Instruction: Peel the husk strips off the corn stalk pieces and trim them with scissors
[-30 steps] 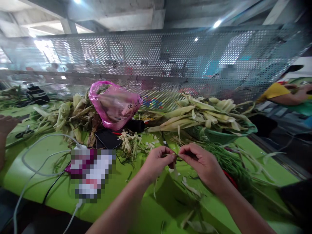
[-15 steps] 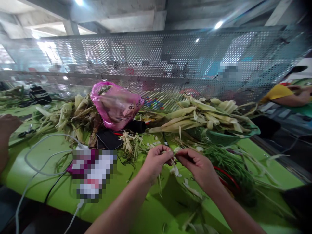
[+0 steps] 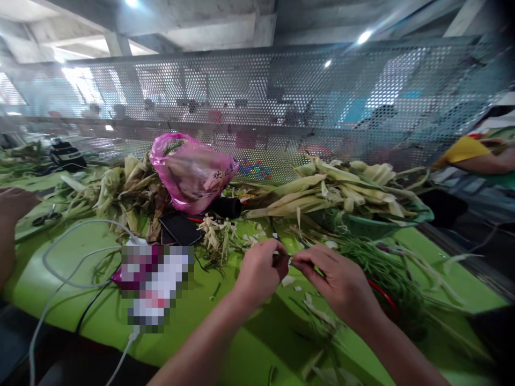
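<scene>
Above the green tabletop (image 3: 209, 343), my left hand (image 3: 263, 268) is closed, thumb and fingers pressed together. My right hand (image 3: 333, 273) pinches close beside it, fingertips almost meeting the left ones. A tiny dark, thin bit shows between the two hands; its kind is too small to make out, and the curled fingers hide the rest. Pale husk scraps (image 3: 288, 280) lie on the table just below the fingertips. Beyond the right hand sits a bundle of thin green stems (image 3: 374, 262), with a red curved loop (image 3: 384, 296) partly under it.
Dry corn husks (image 3: 346, 187) heap over a green basket (image 3: 374, 228) at right. A pink plastic bag (image 3: 193, 174) stands near more husks (image 3: 108, 187). A phone (image 3: 161, 287) with white cables (image 3: 44, 262) lies left. Another person's hand (image 3: 18, 203) is at far left, beside scissors (image 3: 46, 215).
The pale husk strip that hung from my fingers no longer shows there. My left hand has turned, its back now facing me more, and my right hand has shifted slightly to the right.
</scene>
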Demonstrator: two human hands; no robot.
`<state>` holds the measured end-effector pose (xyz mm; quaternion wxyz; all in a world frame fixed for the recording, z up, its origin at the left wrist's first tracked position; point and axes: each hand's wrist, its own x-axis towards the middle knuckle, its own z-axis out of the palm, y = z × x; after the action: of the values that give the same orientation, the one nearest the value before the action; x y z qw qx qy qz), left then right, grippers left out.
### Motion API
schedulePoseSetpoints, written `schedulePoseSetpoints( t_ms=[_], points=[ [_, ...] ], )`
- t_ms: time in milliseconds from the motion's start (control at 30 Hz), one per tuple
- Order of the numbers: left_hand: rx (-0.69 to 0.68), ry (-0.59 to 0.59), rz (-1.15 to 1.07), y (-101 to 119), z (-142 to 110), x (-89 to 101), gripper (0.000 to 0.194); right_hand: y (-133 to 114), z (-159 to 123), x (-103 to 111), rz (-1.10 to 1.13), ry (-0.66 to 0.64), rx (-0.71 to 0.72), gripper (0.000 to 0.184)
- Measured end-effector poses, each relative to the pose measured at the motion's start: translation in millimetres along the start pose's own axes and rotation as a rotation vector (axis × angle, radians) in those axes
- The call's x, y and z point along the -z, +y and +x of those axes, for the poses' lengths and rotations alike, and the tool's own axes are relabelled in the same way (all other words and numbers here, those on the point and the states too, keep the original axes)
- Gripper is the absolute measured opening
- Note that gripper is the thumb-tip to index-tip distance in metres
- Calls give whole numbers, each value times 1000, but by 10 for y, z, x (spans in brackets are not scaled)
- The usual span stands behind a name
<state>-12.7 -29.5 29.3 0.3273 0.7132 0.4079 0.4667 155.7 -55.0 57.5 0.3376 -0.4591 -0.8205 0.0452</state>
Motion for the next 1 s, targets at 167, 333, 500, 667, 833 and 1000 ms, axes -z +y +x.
schedulePoseSetpoints(
  t_ms=[167,333,500,667,833,1000],
  points=[
    [85,-218,-231,45,-12,20,6,152,71,50,349,-21,-252,22],
    [333,-204,-817,95,12,51,29,109,61,-60,645,-27,-430,25],
    [358,-17,-832,74,44,30,28,-23,-3,-138,396,65,-279,17],
    [273,63,-482,21,37,-33,9,-53,-87,-181,121,90,-116,14],
    [77,104,-99,-35,4,-62,3,-58,-83,-221,181,76,-151,15],
    [-158,150,160,-41,-36,-50,12,-70,-30,-205,447,121,-407,21]
  ],
)
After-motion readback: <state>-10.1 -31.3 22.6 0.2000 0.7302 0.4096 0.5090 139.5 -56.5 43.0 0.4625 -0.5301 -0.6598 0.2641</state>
